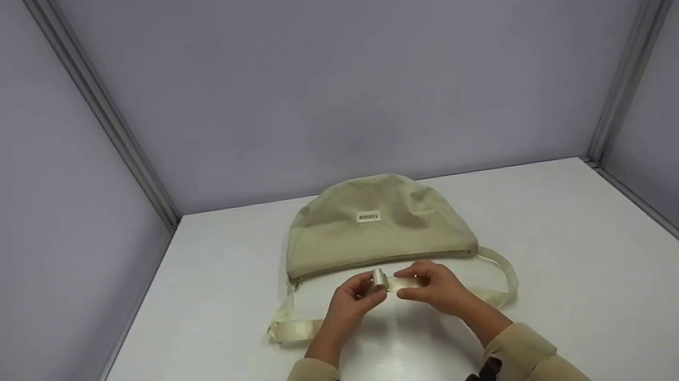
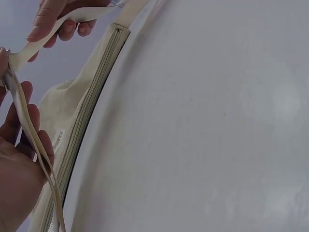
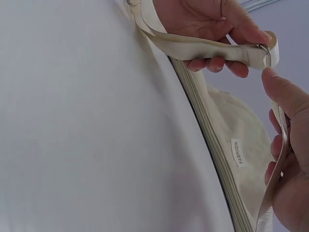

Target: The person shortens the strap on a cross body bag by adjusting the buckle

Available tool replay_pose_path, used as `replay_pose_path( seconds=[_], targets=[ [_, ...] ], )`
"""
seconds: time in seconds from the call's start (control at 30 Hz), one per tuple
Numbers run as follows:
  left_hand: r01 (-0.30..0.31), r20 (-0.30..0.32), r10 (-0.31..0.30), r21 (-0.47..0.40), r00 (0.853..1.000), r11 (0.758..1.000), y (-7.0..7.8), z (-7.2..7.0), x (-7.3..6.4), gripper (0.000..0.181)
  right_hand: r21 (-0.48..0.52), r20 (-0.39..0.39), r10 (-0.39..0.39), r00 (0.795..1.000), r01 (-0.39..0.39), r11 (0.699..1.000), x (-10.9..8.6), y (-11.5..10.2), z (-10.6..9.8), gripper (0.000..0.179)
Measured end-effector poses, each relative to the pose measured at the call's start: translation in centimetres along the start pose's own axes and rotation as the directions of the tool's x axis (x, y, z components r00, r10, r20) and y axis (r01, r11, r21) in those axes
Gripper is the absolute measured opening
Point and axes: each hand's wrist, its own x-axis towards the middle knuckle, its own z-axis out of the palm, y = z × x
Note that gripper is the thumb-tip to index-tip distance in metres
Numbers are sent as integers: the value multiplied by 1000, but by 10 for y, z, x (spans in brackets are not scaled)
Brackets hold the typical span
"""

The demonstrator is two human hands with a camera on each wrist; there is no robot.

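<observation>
A beige shoulder bag lies on the white table, its zipped edge toward me and its small label upside down in the head view. Its strap loops forward on both sides. Above the table in front of the bag, my left hand pinches the strap near a metal slider buckle, where the webbing folds into a short loop. Just beyond the buckle, my right hand holds the strap between thumb and fingers. The right wrist view shows both thumbs close to the buckle.
The white table meets a pale back wall just behind the bag. Side walls with metal corner posts stand to the left and right. A metal ring joins the strap at the top of the right wrist view.
</observation>
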Motion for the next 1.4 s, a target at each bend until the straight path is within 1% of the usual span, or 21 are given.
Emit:
replay_pose_path(
  seconds=[0.03, 0.07, 0.23, 0.4, 0.57, 0.67, 0.8, 1.0, 1.17, 1.4],
  targets=[
    [3, 6, -3, 0, 1000, 1000, 0, 0, -1, 46, 9, 6, -5, 1000, 5, 1000, 2, 6, 1, 35],
    [7, 10, -7, 4, 1000, 1000, 1, 1, -1, 46, 16, 12, -4, 1000, 4, 1000, 2, 5, 1, 35],
    [-11, 15, 10, 43, 1000, 999, 1, 3, -1, 45, 9, 19, -29, 999, 29, 1000, 4, 3, 3, 33],
    [-5, 24, 3, 65, 1000, 998, 1, 4, 0, 44, -3, 29, -28, 999, 28, 1000, 4, 2, 4, 33],
    [-24, 16, 23, 109, 1000, 994, 4, 4, 1, 39, -59, 45, -48, 998, 50, 997, 4, 1, 3, 34],
    [-43, 13, 42, 110, 999, 993, 5, 5, 1, 35, -87, 56, -60, 997, 65, 994, 4, 0, 2, 36],
    [-58, 7, 58, 103, 998, 993, 5, 6, 1, 32, -103, 65, -63, 996, 70, 992, 3, 0, 1, 41],
    [-38, -5, 38, 58, 999, 998, 3, 4, 1, 34, -130, 70, -51, 996, 60, 990, 0, 3, 0, 47],
    [-38, -18, 39, 32, 999, 999, 2, 0, 1, 35, -159, 43, -43, 998, 50, 986, -1, 5, -4, 45],
    [-19, -24, 19, 6, 1000, 1000, 4, 0, 0, 36, -144, 25, -54, 998, 57, 988, -2, 7, -7, 38]
  ],
)
